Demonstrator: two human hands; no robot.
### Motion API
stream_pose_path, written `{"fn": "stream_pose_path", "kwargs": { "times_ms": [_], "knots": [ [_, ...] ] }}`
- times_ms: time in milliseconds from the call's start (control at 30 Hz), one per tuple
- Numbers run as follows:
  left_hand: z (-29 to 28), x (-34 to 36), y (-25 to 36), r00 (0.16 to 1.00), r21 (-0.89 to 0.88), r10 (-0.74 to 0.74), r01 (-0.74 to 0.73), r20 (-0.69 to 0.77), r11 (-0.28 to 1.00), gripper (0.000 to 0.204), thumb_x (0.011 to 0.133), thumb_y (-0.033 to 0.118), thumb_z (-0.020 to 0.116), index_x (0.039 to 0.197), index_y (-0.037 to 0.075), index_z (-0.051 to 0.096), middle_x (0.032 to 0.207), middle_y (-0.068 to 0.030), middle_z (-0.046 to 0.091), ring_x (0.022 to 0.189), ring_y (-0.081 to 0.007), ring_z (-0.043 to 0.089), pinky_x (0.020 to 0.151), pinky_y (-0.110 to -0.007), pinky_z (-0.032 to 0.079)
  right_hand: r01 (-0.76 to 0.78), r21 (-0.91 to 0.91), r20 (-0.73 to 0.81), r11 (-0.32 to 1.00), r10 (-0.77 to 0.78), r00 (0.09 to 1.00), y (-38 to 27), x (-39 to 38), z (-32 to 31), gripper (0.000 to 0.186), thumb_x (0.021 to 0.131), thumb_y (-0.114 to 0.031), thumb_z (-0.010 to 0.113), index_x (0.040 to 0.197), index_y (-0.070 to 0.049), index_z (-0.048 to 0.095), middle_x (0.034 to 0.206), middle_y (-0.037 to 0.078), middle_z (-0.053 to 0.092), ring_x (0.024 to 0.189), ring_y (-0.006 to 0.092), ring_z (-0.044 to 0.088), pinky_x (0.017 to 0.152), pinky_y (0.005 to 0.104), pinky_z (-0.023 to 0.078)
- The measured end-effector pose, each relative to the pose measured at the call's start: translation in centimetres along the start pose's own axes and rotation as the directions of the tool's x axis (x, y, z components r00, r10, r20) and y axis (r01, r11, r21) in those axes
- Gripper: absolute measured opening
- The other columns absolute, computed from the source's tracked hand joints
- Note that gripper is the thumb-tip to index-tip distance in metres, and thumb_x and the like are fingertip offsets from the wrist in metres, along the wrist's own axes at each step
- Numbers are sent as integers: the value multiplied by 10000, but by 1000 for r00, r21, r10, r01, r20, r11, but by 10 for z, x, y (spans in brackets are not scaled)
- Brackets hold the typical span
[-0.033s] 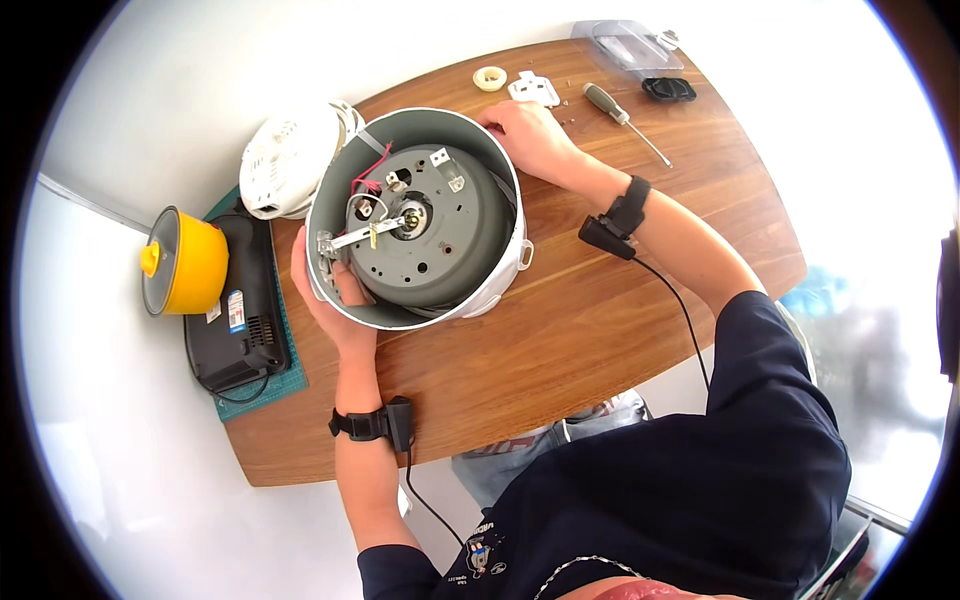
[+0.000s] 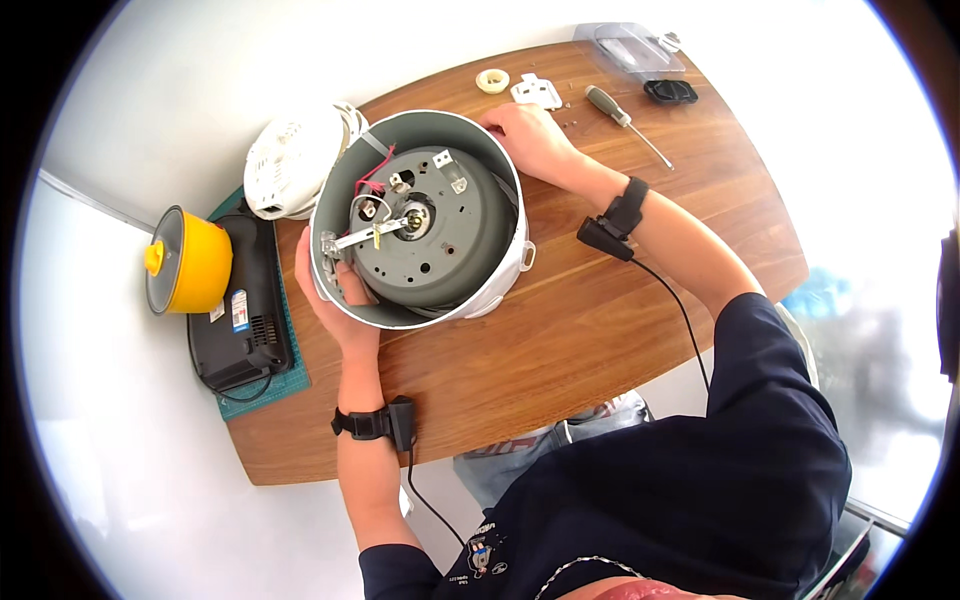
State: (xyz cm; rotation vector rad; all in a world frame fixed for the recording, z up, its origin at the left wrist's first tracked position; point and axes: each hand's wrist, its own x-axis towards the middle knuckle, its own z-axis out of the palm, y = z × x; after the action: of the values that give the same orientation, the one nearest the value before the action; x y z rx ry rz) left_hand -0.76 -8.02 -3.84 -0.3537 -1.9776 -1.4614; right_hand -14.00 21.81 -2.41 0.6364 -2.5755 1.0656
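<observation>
both hands hold the open cooker (image 2: 420, 225) w/ fingers curled on its rim, left hand (image 2: 335, 290) near, right hand (image 2: 530, 135) far; looks like mid take-apart, next prob needs the screwdriver (image 2: 625, 120) at far right.

A yellow pot (image 2: 190, 262) is being carried on a black appliance (image 2: 245, 320), which is lying on a green mat (image 2: 268, 395) at the left end of the wooden surface (image 2: 600, 340). A white vented cover (image 2: 292, 165) is resting just beyond it. At the far edge, a screwdriver (image 2: 625, 118), a white bracket (image 2: 537, 91), a cream ring (image 2: 492, 80), a black oval part (image 2: 670, 91) and a clear tray (image 2: 630, 48) are lying.
</observation>
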Motion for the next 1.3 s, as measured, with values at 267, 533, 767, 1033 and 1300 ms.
{"fn": "stream_pose_path", "kwargs": {
  "times_ms": [267,533,767,1033,1300],
  "knots": [
    [-4,-3,-7,1000,-31,-13,13,-17,999,541,1040,198,545,1501,-15,356,1457,-162,470,1314,-247,521,1112,-385,424,51,-253,59,966,-37,998,-7,5,22,186,900,-198,617,925,-79,758,968,182,692,943,391,687,842,497,545],
    [0,-2,-1,999,0,-21,21,-33,1000,520,1016,130,529,1490,-18,376,1432,-162,499,1301,-246,528,1117,-390,416,12,-194,162,981,20,987,1,7,24,198,919,-221,611,942,-72,739,998,187,719,974,394,693,855,494,555],
    [-3,-3,-4,998,9,-50,50,-41,999,525,1000,106,521,1489,-22,382,1442,-168,492,1315,-247,515,1130,-397,402,-128,-169,259,977,169,951,-6,19,22,234,929,-253,609,928,-60,742,958,221,735,946,421,698,857,495,553],
    [-2,-3,-4,998,9,-47,48,-39,999,536,1009,142,532,1494,-20,374,1445,-169,489,1312,-243,517,1123,-393,405,-144,-199,263,969,194,945,-8,22,19,253,930,-284,603,919,-73,743,936,218,733,927,422,696,840,506,549],
    [-2,-2,-1,999,41,-27,29,-34,999,541,1001,129,529,1493,-31,369,1447,-178,484,1314,-250,513,1126,-395,401,-134,-170,266,976,176,948,-8,23,19,249,932,-288,600,940,-85,744,942,211,735,932,423,691,841,506,547]
  ]
}}
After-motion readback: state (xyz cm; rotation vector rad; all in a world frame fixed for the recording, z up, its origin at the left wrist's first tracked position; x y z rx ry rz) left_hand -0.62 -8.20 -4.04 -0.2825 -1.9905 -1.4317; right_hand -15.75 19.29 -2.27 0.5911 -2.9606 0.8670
